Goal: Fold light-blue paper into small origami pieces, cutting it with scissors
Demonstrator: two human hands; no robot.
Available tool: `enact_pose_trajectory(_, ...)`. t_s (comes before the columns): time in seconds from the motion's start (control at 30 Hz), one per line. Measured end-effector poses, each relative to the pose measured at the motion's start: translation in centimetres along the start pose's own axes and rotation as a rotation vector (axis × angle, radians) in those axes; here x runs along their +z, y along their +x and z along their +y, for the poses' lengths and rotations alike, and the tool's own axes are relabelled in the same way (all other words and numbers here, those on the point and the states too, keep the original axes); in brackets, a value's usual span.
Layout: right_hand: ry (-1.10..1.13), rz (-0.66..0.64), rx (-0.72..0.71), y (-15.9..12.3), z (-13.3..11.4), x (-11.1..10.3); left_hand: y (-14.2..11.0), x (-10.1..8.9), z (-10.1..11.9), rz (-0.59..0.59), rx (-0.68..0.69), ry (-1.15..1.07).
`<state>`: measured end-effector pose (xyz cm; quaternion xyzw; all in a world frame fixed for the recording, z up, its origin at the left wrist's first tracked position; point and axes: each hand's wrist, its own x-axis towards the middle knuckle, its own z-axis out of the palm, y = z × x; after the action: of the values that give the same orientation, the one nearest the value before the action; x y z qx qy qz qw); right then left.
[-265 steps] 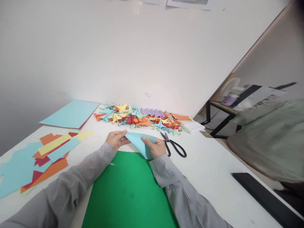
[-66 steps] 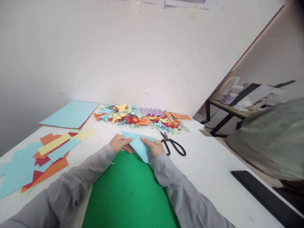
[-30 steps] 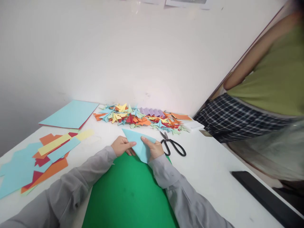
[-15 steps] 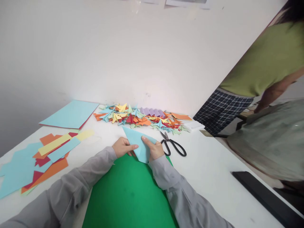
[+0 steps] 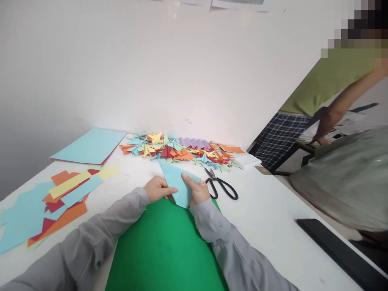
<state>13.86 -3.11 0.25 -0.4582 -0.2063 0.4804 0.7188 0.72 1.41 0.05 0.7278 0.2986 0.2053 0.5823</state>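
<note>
Both hands hold a folded sheet of light blue paper above the far end of a green sheet. My left hand pinches its lower left edge, thumb on top and fingers underneath. On the paper's right side my right hand grips it, the thumb lying flat on the face. One corner of the paper points up and to the left. Just right of my right hand lies a pair of black-handled scissors, blades slightly apart. Behind the hands is a heap of small folded paper planes in several colours.
Coloured paper scraps spread over the table's left side, with a light blue sheet behind them. A purple pleated paper leans near the wall. A black bar lies at the right edge. Beyond it stands a person in a green top.
My left hand has slid down and right along the blue paper's left edge, and the paper has turned slightly. A person has come into view at the right and now reaches toward the side table.
</note>
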Motion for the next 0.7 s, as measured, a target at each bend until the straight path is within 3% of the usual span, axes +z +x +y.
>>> enact_pose_trajectory(0.7, 0.021, 0.047, -0.031, -0.19, -0.30, 0.29, -0.35, 0.41, -0.07, -0.055, 0.055, 0.062)
